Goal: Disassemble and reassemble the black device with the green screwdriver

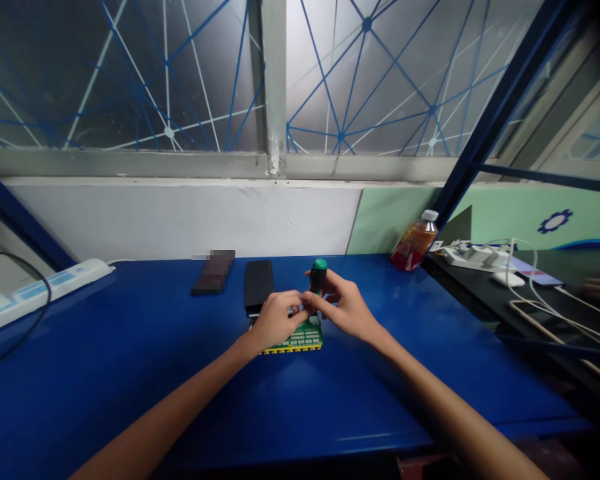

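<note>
A screwdriver (319, 273) with a green-topped dark handle stands nearly upright above a green circuit board (305, 335). My right hand (347, 305) is closed around the lower part of that handle. Close beside it, my left hand (280, 317) has its fingertips pinched together over the board, meeting the right fingers; what they hold, if anything, is hidden. Yellow parts line the board's near edge. The screwdriver's tip is hidden behind the fingers. Just behind the left hand lies a flat black case (259, 283).
A dark flat object (214, 272), partly blurred, lies at the back left of the blue table (180, 373). At far left is a white power strip (45, 293) with a black cable. A drink bottle (415, 241) leans at the back right, near cables on a black table (535, 313).
</note>
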Tool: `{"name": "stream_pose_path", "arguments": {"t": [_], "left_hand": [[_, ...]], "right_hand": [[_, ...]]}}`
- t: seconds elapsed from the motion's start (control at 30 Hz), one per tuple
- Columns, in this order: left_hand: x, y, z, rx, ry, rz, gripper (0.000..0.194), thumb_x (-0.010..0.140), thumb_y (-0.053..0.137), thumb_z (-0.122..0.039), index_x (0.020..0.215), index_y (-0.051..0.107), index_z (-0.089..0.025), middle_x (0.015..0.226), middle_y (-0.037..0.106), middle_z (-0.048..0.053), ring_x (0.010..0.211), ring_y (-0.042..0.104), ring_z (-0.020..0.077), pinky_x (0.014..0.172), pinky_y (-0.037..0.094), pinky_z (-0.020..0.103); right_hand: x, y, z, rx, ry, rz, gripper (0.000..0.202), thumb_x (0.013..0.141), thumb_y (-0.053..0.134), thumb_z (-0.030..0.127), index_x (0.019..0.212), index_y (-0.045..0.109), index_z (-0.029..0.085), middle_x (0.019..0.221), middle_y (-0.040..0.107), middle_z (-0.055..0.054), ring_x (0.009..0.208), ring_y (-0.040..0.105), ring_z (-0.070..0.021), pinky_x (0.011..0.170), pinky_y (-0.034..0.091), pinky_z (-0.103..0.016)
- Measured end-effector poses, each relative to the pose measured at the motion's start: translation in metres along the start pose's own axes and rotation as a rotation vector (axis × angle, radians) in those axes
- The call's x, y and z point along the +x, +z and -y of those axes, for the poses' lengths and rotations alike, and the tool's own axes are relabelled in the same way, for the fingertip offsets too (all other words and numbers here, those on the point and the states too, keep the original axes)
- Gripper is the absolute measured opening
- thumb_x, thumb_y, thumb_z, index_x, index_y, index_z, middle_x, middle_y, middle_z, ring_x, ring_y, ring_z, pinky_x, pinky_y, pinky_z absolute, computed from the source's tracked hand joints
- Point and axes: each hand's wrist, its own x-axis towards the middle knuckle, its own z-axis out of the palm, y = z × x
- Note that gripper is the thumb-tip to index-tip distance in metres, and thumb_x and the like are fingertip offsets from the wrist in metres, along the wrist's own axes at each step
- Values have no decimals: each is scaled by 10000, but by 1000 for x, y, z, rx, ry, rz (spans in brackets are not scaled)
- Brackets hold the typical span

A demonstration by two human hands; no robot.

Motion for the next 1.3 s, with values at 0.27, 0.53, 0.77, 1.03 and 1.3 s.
{"name": "stream_pose_path", "arguments": {"t": [0.27,0.53,0.77,1.03,1.3], "left_hand": [[-1,-2,-3,-42,40,60,170,887,579,-164,747,674,-148,786,658,28,704,587,142,647,422,253],[1,0,2,1,2,27,278,876,612,-225,612,597,-140,678,598,7,615,527,120,583,365,245],[0,1,2,10,7,12,276,872,610,-241,613,592,-147,662,580,0,608,513,119,579,357,247],[0,-1,-1,38,20,6,268,873,611,-231,620,592,-147,656,568,1,594,507,119,572,365,243],[1,-2,0,23,39,35,221,893,595,-219,693,660,-151,716,623,16,652,557,134,604,393,245]], "right_hand": [[0,-1,2,-5,2,4,390,887,610,366,1235,546,201,800,645,-18,669,604,-151,571,482,-276],[0,-1,3,-14,5,1,389,890,612,376,1231,552,199,812,644,-23,664,595,-150,570,487,-281],[0,-1,2,-3,6,0,387,883,617,373,1221,552,197,807,639,-19,647,581,-137,563,479,-270],[0,0,2,6,9,-2,375,880,615,377,1206,555,201,791,638,-19,653,589,-146,565,486,-276],[0,0,2,2,15,-5,369,886,617,388,1201,560,205,807,644,-24,660,596,-152,560,492,-282]]}}
